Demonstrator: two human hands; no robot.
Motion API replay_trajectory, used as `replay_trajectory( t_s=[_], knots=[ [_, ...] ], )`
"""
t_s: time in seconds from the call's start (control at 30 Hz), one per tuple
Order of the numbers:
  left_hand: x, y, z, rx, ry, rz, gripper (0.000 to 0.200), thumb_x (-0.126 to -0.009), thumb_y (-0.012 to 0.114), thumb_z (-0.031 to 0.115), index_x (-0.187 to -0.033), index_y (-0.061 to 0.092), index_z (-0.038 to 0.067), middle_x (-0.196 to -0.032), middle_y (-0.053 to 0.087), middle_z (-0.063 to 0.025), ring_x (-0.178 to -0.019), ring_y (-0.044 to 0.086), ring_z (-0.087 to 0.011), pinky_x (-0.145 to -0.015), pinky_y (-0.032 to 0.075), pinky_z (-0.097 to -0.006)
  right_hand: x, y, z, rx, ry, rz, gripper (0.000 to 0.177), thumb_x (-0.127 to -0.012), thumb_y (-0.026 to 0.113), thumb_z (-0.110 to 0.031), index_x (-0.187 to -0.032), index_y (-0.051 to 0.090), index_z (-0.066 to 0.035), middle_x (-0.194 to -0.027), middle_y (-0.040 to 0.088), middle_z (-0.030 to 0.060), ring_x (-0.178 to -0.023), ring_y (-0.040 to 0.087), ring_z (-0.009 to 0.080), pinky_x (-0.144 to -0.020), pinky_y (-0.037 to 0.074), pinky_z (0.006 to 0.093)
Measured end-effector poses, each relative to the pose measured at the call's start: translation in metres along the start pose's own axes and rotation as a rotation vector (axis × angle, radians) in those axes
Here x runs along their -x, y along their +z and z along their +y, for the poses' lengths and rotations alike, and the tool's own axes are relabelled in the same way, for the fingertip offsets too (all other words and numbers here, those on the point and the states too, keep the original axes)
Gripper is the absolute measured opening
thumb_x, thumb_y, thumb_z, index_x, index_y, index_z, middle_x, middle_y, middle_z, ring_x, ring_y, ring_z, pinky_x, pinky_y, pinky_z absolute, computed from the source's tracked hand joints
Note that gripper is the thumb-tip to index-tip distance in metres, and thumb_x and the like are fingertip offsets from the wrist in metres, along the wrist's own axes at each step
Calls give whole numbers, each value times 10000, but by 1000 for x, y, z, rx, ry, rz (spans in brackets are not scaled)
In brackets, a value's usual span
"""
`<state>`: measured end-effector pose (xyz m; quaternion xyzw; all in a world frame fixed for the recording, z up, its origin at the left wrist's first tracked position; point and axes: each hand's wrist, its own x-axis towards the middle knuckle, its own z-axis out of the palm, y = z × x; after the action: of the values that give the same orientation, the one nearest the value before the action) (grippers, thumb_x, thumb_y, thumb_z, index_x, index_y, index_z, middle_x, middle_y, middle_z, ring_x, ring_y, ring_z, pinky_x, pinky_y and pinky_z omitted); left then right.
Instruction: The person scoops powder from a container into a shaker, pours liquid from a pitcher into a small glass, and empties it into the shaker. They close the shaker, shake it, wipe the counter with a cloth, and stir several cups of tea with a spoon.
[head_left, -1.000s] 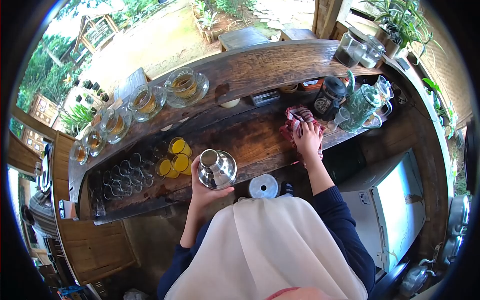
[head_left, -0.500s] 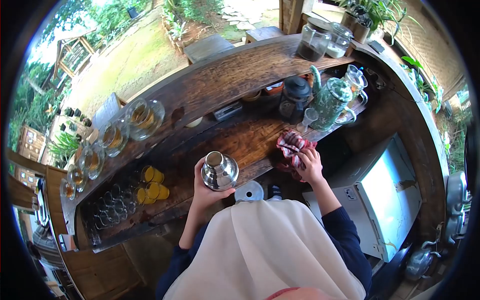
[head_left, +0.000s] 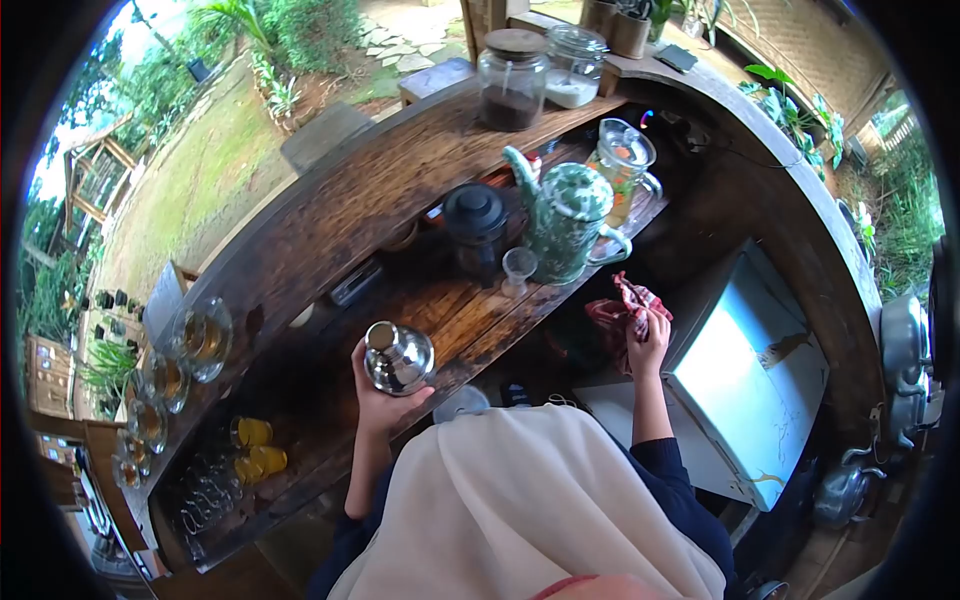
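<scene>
A shiny metal cocktail shaker (head_left: 402, 360) is in my left hand (head_left: 383, 402), whose fingers wrap its side above the wooden counter's front edge. My right hand (head_left: 648, 343) grips a crumpled red and white cloth (head_left: 622, 316), which hangs off the counter near the white box-shaped appliance. Nearest the cloth on the counter stand a green speckled enamel pot (head_left: 566, 228), a small clear measuring cup (head_left: 517, 270) and a French press (head_left: 474, 230) with a dark lid. Behind the pot is a glass pitcher (head_left: 622, 170) with a handle.
Cups on saucers (head_left: 203, 338) line the raised bar's left end. Below them are yellow-filled glasses (head_left: 262, 462) and several clear glasses (head_left: 208, 500). Two lidded jars (head_left: 512, 85) stand on the bar top. A white appliance (head_left: 745, 375) is at my right, with metal kettles (head_left: 842, 490) beyond.
The view has turned to the right. My right hand has lifted the cloth from the counter's edge and moved it right. The shaker is still in my left hand.
</scene>
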<state>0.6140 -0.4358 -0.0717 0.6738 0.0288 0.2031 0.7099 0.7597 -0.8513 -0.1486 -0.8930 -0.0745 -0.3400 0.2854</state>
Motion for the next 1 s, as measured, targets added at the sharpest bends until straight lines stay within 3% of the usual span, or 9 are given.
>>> replay_trajectory(
  t_s=[0.07,0.23,0.43,0.47,0.63,0.73,0.77,0.87,1.0],
  knots=[
    [-1,6,-7,-11,-103,68,1073,-474,892,82,-1335,252,88,-1215,442,-83,-1098,503,-204,-913,454,-346,-13,1,21,5,91,73,311,-709,688,-74,-1006,606,-29,-1000,592,147,-986,546,338,-889,432,418],
    [-8,13,-26,-101,-88,179,1080,-482,892,87,-1346,244,87,-1193,439,-75,-1068,500,-187,-886,457,-326,-72,17,59,-11,172,208,290,-767,702,-150,-995,592,-8,-1000,599,164,-990,555,339,-888,429,404],
    [-18,34,-35,28,-37,334,1105,-512,842,-27,-1374,166,121,-1207,421,-90,-1046,517,-191,-754,543,-292,-179,61,89,-142,138,222,328,-753,724,-176,-1010,604,-11,-1006,609,173,-970,578,337,-873,442,387],
    [-21,44,-28,13,-34,387,1077,-509,826,1,-1378,200,116,-1231,423,-88,-1081,515,-218,-863,495,-353,-193,70,90,-119,159,206,337,-751,725,-185,-1015,608,-11,-1011,615,174,-975,580,335,-874,444,382],
    [-22,50,-31,-2,-43,427,1056,-525,824,16,-1374,202,106,-1229,428,-90,-1087,512,-216,-906,468,-365,-245,116,104,-248,119,35,390,-725,739,-195,-1034,602,0,-1022,620,157,-983,575,329,-865,447,383],
    [-21,51,-35,-2,-29,426,1045,-538,823,18,-1373,202,105,-1228,428,-88,-1086,508,-212,-903,469,-363,-254,149,129,-277,80,-198,434,-690,728,-231,-1069,589,-72,-981,606,133,-964,549,336,-853,438,411],
    [-21,51,-37,-8,-16,423,1037,-545,821,18,-1373,203,106,-1228,427,-85,-1084,507,-208,-899,470,-359,-249,152,125,-13,72,-322,465,-713,685,-294,-1135,559,-142,-1068,575,108,-1021,524,331,-870,430,439],
    [-20,50,-41,-14,6,413,1045,-549,823,-7,-1367,188,126,-1228,423,-92,-1079,512,-206,-871,492,-344,-251,142,107,270,68,-502,607,-713,664,-362,-1263,461,-206,-1252,462,78,-1134,446,345,-889,421,490],
    [-16,49,-39,-3,-57,388,1059,-546,847,5,-1356,176,132,-1228,419,-98,-1094,507,-209,-887,487,-346,-279,148,151,-376,86,-659,568,-793,667,-291,-1283,475,-75,-1305,380,215,-1230,401,352,-1005,371,398]
  ],
)
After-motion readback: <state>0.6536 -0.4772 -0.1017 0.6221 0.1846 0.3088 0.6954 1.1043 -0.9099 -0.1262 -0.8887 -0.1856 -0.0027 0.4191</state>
